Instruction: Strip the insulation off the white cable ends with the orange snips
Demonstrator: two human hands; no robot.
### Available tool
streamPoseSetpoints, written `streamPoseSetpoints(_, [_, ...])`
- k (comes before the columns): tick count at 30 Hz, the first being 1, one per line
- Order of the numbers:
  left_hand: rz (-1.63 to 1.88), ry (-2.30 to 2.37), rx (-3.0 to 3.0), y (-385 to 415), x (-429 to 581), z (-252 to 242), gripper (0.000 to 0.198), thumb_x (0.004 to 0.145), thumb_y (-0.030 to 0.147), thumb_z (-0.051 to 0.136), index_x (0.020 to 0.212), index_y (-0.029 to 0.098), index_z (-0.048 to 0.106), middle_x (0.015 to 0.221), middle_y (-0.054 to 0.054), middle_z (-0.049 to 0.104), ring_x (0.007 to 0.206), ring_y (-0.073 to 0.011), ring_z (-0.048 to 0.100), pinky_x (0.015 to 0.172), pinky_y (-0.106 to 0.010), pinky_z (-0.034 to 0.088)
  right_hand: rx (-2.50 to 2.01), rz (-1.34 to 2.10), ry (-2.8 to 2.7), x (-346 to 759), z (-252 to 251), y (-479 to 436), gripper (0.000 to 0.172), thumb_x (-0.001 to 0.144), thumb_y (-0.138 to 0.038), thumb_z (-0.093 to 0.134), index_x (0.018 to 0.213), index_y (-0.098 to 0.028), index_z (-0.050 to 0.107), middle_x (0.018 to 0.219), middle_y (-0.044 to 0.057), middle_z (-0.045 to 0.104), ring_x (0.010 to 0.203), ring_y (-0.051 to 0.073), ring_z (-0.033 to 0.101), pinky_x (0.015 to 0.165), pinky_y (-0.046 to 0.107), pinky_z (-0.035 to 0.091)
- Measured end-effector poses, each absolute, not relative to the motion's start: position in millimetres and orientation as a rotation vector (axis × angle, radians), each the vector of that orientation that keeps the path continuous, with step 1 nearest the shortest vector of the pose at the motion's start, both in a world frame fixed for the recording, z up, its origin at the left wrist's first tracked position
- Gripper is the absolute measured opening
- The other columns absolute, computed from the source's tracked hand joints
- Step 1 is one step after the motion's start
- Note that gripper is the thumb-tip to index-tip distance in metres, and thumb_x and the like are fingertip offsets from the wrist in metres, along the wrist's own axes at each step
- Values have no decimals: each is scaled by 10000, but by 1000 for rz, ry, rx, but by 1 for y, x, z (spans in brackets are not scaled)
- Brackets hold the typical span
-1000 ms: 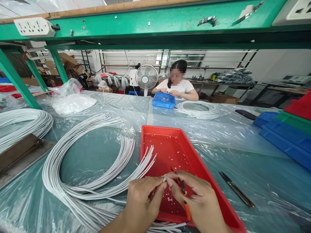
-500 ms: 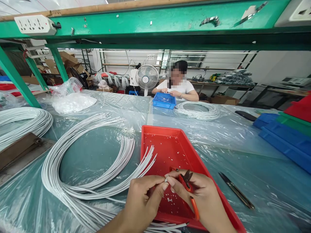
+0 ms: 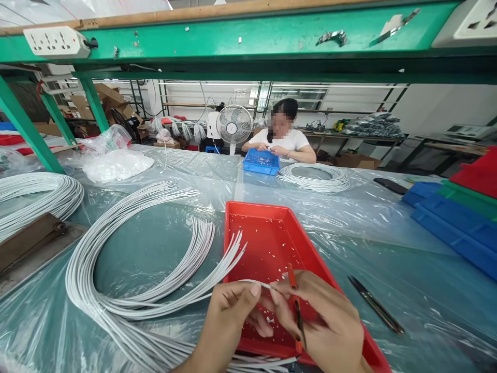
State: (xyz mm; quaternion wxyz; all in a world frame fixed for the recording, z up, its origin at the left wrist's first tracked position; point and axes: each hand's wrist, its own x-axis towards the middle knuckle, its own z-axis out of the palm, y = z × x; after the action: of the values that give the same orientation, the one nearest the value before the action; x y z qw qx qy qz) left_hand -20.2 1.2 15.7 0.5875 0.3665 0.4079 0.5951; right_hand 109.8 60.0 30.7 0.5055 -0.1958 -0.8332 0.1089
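My left hand pinches a thin white cable near its end, over the near edge of a red tray. My right hand is closed around small orange-handled snips and its fingertips touch the same cable end. The tray holds scattered white bits of insulation. A large curved bundle of white cables lies on the plastic-covered table to the left of the tray, with several cable ends resting on the tray's left rim.
Dark tweezers lie right of the tray. Blue and green trays are stacked at the right. A co-worker sits across the table behind a blue tray and a cable coil. A green shelf beam runs overhead.
The snips have turned in my right hand, from blades pointing up to lying along my fingers. My left hand has drawn the cable slightly left, so more of it shows.
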Motion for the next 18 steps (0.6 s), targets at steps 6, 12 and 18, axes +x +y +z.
streamPoseSetpoints(6, [1419,764,591,2,-25,14,255,779,303,620,639,93,583,522,-24,597,408,-51,494,449,-144,374,-269,-120,-2134,111,27,58,200,685,-18,549,757,-195,607,562,46,649,526,167,584,593,316,510])
streamPoseSetpoints(12, [1583,833,735,1,-40,26,182,851,258,521,732,125,557,612,9,572,458,-69,540,522,-188,401,-479,400,-2048,101,27,47,156,697,-72,625,794,-192,599,575,7,614,498,129,560,493,221,468])
streamPoseSetpoints(18, [1583,926,887,1,-49,31,187,858,264,489,729,136,531,607,28,508,451,-81,530,501,-202,394,-742,1701,-1927,100,20,33,466,679,-620,575,727,-157,577,640,21,559,549,136,537,520,238,457])
